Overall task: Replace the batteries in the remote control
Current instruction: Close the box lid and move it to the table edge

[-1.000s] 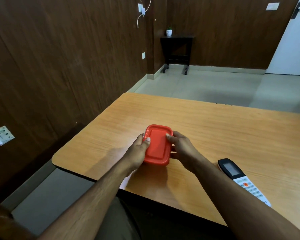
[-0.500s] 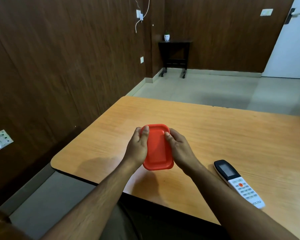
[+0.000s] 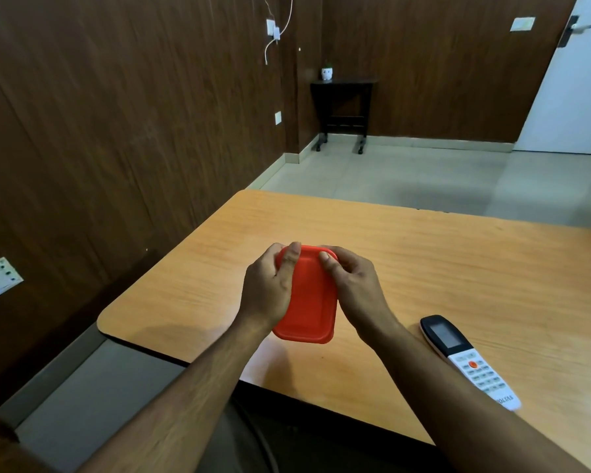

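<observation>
A red rectangular lidded plastic box [image 3: 309, 303] is held between both hands above the near part of the wooden table [image 3: 440, 268], tilted with its lid toward me. My left hand [image 3: 270, 288] grips its left side, thumb on the far corner. My right hand [image 3: 352, 288] grips its right side, thumb on the lid's far edge. A white and black remote control [image 3: 468, 360] lies face up on the table, to the right of my right forearm. What the box contains is hidden.
The table's near edge and rounded left corner [image 3: 106, 327] are close to my body. A dark wood-panelled wall stands to the left. A small dark side table [image 3: 343, 107] with a white pot stands far back on the tiled floor.
Both hands have lifted the red box and tilted its lid toward me. My thumbs have slid toward its far edge. The remote has not moved.
</observation>
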